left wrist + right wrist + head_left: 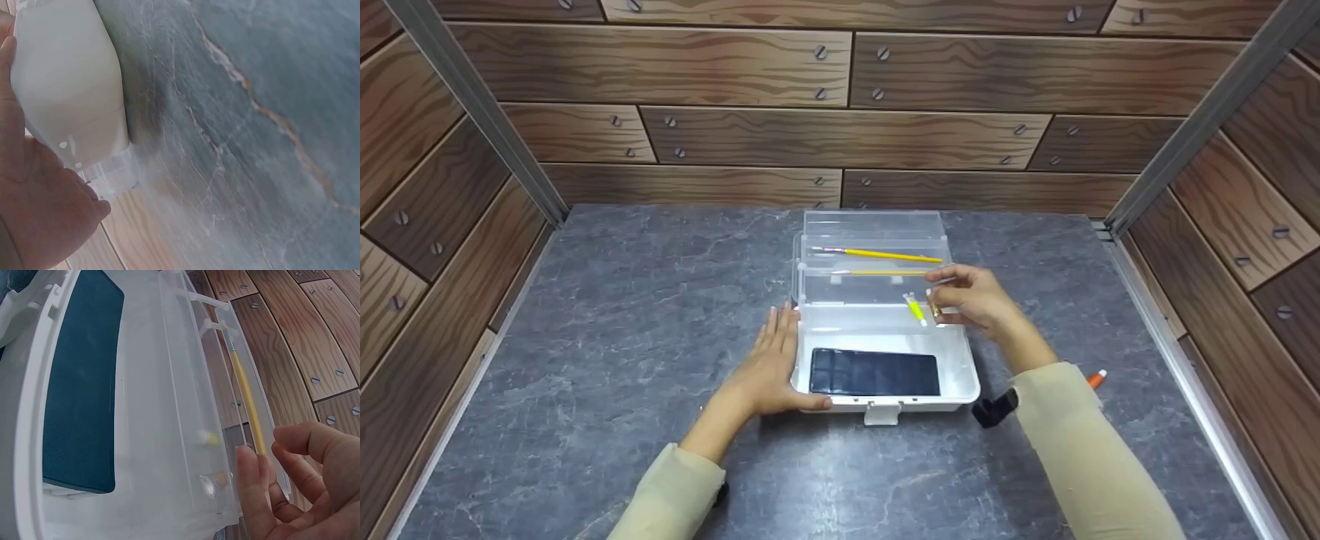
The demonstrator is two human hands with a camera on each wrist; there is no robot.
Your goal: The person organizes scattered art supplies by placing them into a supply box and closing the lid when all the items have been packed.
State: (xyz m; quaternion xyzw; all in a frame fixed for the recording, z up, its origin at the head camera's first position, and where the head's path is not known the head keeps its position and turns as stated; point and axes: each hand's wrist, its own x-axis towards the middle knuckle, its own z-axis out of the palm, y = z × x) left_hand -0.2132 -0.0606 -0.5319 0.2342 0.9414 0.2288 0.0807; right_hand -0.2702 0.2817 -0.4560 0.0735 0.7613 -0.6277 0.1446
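A white plastic box (971, 375) stands with its clear stepped trays (877, 221) raised at the back. My left hand (761, 367) lies along the box's left side, fingers straight, thumb on the front rim. My right hand (971, 300) is over the trays' right end. Beside its fingertips, a brownish small tube (216, 482) lies in the lowest tray; in the right wrist view it is not between thumb and fingers. A yellow small tube (915, 309) lies left of it. Two yellow-handled paintbrushes lie in the trays, a thicker paintbrush (892, 256) and a thinner paintbrush (881, 273).
A dark, flat rectangular item (874, 373) lies in the box's base, blue-green in the right wrist view. The front latch (883, 414) hangs down. An orange object with a white tip (1097, 379) lies partly hidden by the right sleeve. Wood-patterned walls (735, 135) surround the grey table (622, 337).
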